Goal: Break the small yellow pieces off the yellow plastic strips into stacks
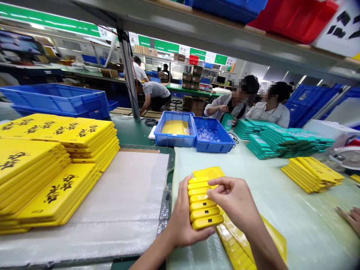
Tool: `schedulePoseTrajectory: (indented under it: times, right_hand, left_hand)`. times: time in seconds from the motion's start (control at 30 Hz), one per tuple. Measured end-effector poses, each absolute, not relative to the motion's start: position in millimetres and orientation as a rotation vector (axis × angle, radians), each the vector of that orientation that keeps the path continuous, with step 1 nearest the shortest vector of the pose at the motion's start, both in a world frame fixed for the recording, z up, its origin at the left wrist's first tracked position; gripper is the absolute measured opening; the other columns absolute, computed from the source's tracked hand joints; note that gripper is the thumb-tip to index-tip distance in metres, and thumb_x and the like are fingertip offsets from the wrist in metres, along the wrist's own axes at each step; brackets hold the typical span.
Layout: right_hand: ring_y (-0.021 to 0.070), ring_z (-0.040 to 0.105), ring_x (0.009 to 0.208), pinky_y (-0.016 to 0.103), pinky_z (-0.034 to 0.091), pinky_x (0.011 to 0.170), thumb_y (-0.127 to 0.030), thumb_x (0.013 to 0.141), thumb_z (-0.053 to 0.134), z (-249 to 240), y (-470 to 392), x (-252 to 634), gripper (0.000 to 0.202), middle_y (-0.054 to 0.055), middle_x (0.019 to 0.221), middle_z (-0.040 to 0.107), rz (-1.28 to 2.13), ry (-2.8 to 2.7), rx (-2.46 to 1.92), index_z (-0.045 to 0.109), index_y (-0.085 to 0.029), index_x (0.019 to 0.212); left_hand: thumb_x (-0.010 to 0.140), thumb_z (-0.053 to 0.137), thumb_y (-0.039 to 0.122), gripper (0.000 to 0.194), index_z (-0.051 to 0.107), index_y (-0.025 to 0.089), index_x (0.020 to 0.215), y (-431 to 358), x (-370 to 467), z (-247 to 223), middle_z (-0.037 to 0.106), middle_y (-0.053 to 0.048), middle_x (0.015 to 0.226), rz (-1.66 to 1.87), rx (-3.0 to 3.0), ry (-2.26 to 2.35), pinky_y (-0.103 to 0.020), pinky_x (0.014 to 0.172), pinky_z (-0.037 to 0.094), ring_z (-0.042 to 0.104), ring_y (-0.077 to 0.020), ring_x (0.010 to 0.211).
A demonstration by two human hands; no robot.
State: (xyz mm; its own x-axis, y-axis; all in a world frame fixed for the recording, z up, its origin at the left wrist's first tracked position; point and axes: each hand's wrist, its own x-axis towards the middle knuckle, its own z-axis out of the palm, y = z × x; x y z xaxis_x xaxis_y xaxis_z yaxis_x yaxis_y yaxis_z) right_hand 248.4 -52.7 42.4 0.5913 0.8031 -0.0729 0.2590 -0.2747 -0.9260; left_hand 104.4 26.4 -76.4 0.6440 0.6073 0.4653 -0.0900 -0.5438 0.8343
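Observation:
My left hand (pixel 182 221) is wrapped round a stack of flat yellow cases (pixel 203 204), their narrow ends facing up toward me. Small dark port openings show in the lower few ends; the upper ends look plain. At the stack's right side, my right hand (pixel 234 197) has thumb and forefinger pinched close to the ends. Whatever is between those fingertips, if anything, is too small to make out. Beneath both hands, more flat yellow pieces (pixel 267 240) lie on the pale table mat, partly hidden by my right forearm.
Tall stacks of yellow cases with black lettering (pixel 81 131) stand left. Ahead are a blue bin with yellow pieces (pixel 176 140) and a blue bin with small clear bits (pixel 215 146). Teal packs (pixel 292 138) and yellow cases (pixel 312 174) lie right. Another person's hand (pixel 351 219) rests at the right edge.

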Motion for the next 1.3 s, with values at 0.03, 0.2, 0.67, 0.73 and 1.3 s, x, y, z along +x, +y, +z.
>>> schedulePoseTrajectory:
  times: [0.03, 0.2, 0.67, 0.73, 1.3]
  right_hand:
    - [0.0195, 0.065, 0.064, 0.030, 0.049, 0.063, -0.030, 0.070, 0.072, 43.4, -51.9, 251.5, 0.034, 0.002, 0.068, 0.070, 0.661, -0.925, -1.866, 0.081, -0.013, 0.098]
    - [0.0186, 0.057, 0.065, 0.030, 0.039, 0.062, -0.032, 0.070, 0.079, 47.4, -48.0, 272.9, 0.038, -0.001, 0.064, 0.061, 0.457, -1.159, -2.063, 0.080, -0.015, 0.104]
    - [0.0091, 0.039, 0.046, 0.021, 0.032, 0.050, -0.038, 0.097, 0.045, 8.6, -36.7, 327.7, 0.048, -0.005, 0.063, 0.058, 0.953, -1.071, -1.679, 0.061, -0.012, 0.134]
    - [0.0126, 0.054, 0.056, 0.023, 0.040, 0.058, -0.030, 0.096, 0.046, -6.3, -51.4, 345.4, 0.038, 0.002, 0.071, 0.067, 0.621, -0.989, -1.962, 0.070, -0.011, 0.119]
    - [0.0246, 0.068, 0.099, 0.029, 0.044, 0.087, -0.008, 0.088, 0.065, -75.8, -99.2, 302.2, 0.010, 0.013, 0.105, 0.073, 0.266, -1.094, -2.536, 0.073, -0.013, 0.087]
  left_hand:
    - [0.071, 0.081, 0.070, 0.128, 0.005, 0.026, 0.164, 26.5, 104.5, -76.5, 0.025, -0.023, 0.164, 0.961, 1.952, 0.409, -0.073, 0.122, 0.033, 0.037, -0.0494, 0.151]
    - [0.072, 0.081, 0.070, 0.127, 0.006, 0.026, 0.164, 28.3, 104.5, -77.6, 0.024, -0.023, 0.164, 0.980, 1.966, 0.399, -0.072, 0.124, 0.031, 0.036, -0.0486, 0.152]
    - [0.079, 0.073, 0.073, 0.116, 0.011, 0.026, 0.164, 34.9, 104.2, -69.9, 0.036, -0.022, 0.157, 1.001, 2.056, 0.458, -0.072, 0.118, 0.038, 0.046, -0.0483, 0.144]
    - [0.078, 0.074, 0.073, 0.116, 0.011, 0.026, 0.164, 36.2, 104.3, -69.7, 0.039, -0.022, 0.156, 0.991, 2.066, 0.478, -0.074, 0.117, 0.039, 0.048, -0.0486, 0.142]
    - [0.074, 0.075, 0.075, 0.121, 0.017, 0.021, 0.166, 37.5, 104.8, -75.0, 0.044, -0.019, 0.156, 1.059, 2.093, 0.529, -0.061, 0.117, 0.047, 0.055, -0.0438, 0.138]
